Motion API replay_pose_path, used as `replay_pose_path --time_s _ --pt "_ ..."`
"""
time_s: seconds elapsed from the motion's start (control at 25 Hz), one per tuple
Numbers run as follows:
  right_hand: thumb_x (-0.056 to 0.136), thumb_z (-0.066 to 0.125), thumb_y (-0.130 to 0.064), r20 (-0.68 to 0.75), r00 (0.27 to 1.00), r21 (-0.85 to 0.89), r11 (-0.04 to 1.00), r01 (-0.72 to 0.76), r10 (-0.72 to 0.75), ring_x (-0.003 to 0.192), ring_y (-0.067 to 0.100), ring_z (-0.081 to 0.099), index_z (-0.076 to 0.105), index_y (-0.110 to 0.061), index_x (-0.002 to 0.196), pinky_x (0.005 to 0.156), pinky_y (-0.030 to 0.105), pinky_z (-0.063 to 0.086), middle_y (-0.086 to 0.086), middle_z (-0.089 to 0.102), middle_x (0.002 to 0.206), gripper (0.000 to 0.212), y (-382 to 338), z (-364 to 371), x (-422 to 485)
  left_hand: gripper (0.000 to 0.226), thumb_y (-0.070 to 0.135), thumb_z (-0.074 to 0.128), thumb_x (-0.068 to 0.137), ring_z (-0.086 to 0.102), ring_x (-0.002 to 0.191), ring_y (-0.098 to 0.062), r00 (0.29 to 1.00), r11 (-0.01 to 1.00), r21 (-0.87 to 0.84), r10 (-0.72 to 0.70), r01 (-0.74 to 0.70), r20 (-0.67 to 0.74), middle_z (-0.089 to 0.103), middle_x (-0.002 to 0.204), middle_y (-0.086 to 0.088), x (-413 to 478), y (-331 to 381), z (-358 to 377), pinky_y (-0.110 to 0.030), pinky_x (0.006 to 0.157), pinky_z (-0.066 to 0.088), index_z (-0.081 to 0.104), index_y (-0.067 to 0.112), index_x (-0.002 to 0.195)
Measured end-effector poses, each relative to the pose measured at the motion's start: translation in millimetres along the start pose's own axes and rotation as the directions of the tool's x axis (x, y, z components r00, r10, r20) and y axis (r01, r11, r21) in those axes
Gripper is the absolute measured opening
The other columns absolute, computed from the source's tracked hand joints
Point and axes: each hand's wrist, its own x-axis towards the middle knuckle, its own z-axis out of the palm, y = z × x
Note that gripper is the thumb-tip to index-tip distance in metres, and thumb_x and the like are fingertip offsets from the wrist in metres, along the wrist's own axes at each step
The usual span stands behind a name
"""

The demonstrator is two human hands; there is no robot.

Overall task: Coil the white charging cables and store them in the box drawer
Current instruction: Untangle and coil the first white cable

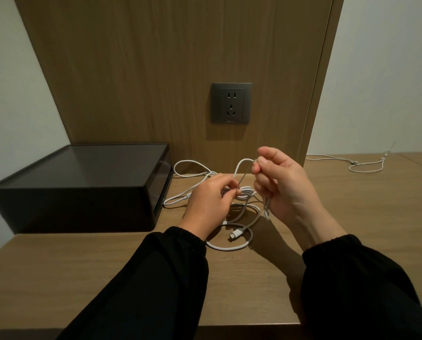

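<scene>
I see both hands clamped on the white cable (239, 168): left hand (208, 200) pinching low, right hand (281, 182) lifting a loop; slack lies on the counter (107, 261) beneath them.

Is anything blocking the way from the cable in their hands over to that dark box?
Nothing visible does. The white cable is held in the left hand and right hand, and only loose cable loops lie on the wooden table toward the dark box. Its drawer looks shut.
</scene>
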Motion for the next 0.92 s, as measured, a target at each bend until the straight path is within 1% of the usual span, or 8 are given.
replay_pose_path --time_s 0.16,0.28,0.36,0.48,0.6,0.68,0.8,0.92 --pt "0.094 0.039 0.003 -0.061 0.998 -0.008 1.0 -0.004 0.003 0.041 0.007 0.038 0.056 -0.01 0.094 0.04 0.017 0.035 0.005 0.059 0.065 0.021 -3 -5 6 0.013 0.016 0.063 0.087 0.055 0.094 -0.002 0.996 0.999 -0.035 -0.021 0.024 0.085 0.057 0.096 0.015 -2 0 -6 -0.022 0.084 0.048 0.061 0.028 0.094" --pt "0.092 0.042 0.003 0.03 0.997 -0.064 0.995 -0.073 0.075 0.042 0.007 0.04 0.055 -0.006 0.102 0.04 0.017 0.036 0.006 0.062 0.071 0.019 -3 -10 3 0.013 0.017 0.064 0.088 0.061 0.088 -0.008 0.978 0.964 -0.168 -0.208 0.207 0.017 0.064 0.092 0.011 1 1 -9 -0.025 0.076 0.05 0.067 0.027 0.097" --pt "0.089 0.046 0.003 0.095 0.976 -0.193 0.966 -0.173 0.194 0.041 0.008 0.04 0.057 -0.003 0.106 0.038 0.017 0.034 0.008 0.063 0.073 0.021 -2 -10 1 0.014 0.015 0.064 0.089 0.064 0.073 -0.011 0.931 0.866 -0.381 -0.363 0.324 -0.033 0.068 0.088 -0.001 4 1 -14 -0.023 0.062 0.052 0.067 0.02 0.1" --pt "0.089 0.052 -0.003 0.021 0.938 -0.503 0.815 -0.289 0.345 0.043 0.012 0.038 0.066 -0.003 0.097 0.041 0.023 0.027 0.005 0.064 0.064 0.016 2 -9 1 0.016 0.012 0.061 0.09 0.062 0.059 -0.009 0.872 0.687 -0.626 -0.49 0.369 -0.024 0.069 0.083 -0.011 6 1 -21 -0.019 0.056 0.051 0.066 0.009 0.105" --pt "0.087 0.062 -0.02 -0.125 0.931 -0.693 0.641 -0.33 0.344 0.045 0.015 0.037 0.071 -0.006 0.079 0.045 0.026 0.026 0.003 0.055 0.052 0.018 6 -10 2 0.017 0.01 0.056 0.093 0.059 0.059 -0.011 0.864 0.471 -0.809 -0.495 0.352 0.088 0.066 0.077 -0.01 6 1 -26 -0.019 0.054 0.049 0.065 0.002 0.105" --pt "0.083 0.067 -0.029 -0.2 0.927 -0.709 0.607 -0.36 0.316 0.045 0.016 0.037 0.068 -0.007 0.068 0.045 0.026 0.029 0.004 0.05 0.05 0.026 6 -12 3 0.018 0.009 0.052 0.093 0.053 0.053 -0.01 0.883 0.391 -0.845 -0.432 0.366 0.183 0.061 0.069 -0.006 5 4 -29 -0.017 0.047 0.043 0.065 -0.001 0.1" --pt "0.081 0.067 -0.033 -0.264 0.919 -0.623 0.676 -0.394 0.292 0.044 0.014 0.036 0.061 -0.007 0.063 0.045 0.025 0.031 0.004 0.047 0.05 0.032 2 -13 4 0.014 0.009 0.056 0.084 0.044 0.046 -0.01 0.91 0.441 -0.8 -0.274 0.406 0.311 0.053 0.06 -0.005 5 6 -30 -0.016 0.04 0.032 0.068 0.005 0.078" --pt "0.086 0.062 -0.033 -0.277 0.93 -0.52 0.776 -0.357 0.242 0.049 0.015 0.04 0.061 -0.005 0.072 0.048 0.025 0.035 0.006 0.048 0.057 0.032 -2 -10 4 0.012 0.012 0.062 0.075 0.045 0.053 -0.016 0.906 0.644 -0.652 -0.172 0.401 0.387 0.054 0.06 -0.007 4 6 -26 -0.021 0.045 0.032 0.07 0.011 0.067"
